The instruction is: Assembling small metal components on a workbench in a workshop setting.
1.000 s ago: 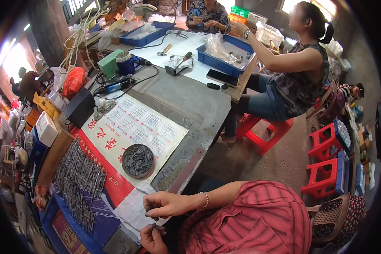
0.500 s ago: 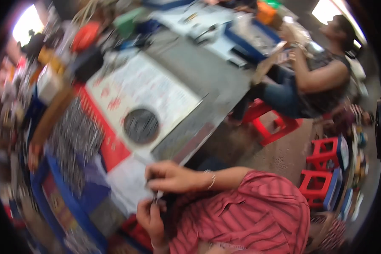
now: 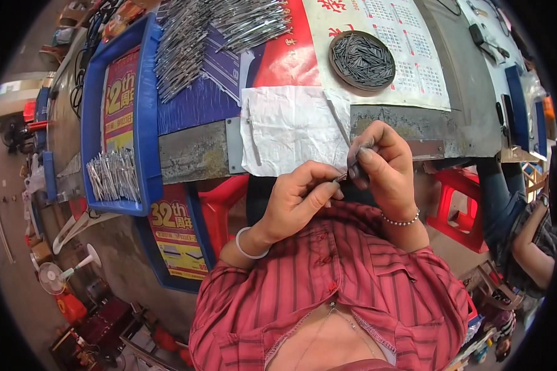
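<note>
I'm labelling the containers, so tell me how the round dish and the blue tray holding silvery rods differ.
Shape: the round dish is circular, while the blue tray is long and straight-sided.
Size: the dish is clearly smaller than the tray.
Contents: the dish is filled with short dark pieces; the tray has slim silvery rods bunched at one end.
Shared: both are open-topped and hold many small pieces.

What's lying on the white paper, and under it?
On the white paper lie a thin grey rod near its left edge and another near its right. Whatever is directly beneath the paper is covered and can't be seen.
</note>
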The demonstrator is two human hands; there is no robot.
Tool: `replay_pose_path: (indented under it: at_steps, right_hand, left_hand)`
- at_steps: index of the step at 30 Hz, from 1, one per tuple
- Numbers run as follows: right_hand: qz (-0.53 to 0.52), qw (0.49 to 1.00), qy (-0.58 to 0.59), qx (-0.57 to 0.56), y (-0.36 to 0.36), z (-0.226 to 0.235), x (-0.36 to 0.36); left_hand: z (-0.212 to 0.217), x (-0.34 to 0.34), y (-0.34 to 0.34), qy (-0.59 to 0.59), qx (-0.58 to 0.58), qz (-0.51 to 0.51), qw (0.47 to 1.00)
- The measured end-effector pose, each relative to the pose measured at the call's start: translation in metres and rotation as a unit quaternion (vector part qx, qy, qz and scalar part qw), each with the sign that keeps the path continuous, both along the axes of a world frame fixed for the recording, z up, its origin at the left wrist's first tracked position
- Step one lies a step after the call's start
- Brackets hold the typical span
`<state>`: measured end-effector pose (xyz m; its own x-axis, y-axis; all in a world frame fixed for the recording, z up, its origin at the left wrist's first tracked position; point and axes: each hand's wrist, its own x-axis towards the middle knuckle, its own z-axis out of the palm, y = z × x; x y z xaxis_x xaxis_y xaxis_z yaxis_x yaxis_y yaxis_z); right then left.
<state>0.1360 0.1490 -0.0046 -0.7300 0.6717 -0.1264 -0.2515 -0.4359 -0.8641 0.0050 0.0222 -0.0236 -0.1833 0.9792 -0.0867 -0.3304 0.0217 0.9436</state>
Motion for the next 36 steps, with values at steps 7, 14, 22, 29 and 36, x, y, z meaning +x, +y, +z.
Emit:
replay_pose_path:
  at_steps: [7,14,22,29,36]
  right_hand:
    - [0.033,0.999,0.001,-0.021,0.000,0.003,-0.001]
    - [0.047,0.999,-0.016,-0.018,0.001,0.004,-0.002]
    - [0.018,0.994,-0.069,0.089,-0.006,0.001,0.001]
    - [0.008,0.989,-0.076,0.130,-0.011,-0.001,0.003]
    - [-0.003,0.992,-0.065,0.107,-0.011,-0.002,0.001]
  left_hand:
    - [-0.003,-0.003,0.003,-0.008,0.004,-0.003,1.000]
    - [-0.003,-0.004,0.003,0.000,0.007,-0.006,1.000]
    - [0.003,-0.005,0.000,0.031,-0.033,-0.016,0.999]
    - [0.013,-0.005,0.004,0.189,-0.013,0.029,0.981]
    - [0.019,-0.007,0.008,0.409,0.085,0.106,0.902]
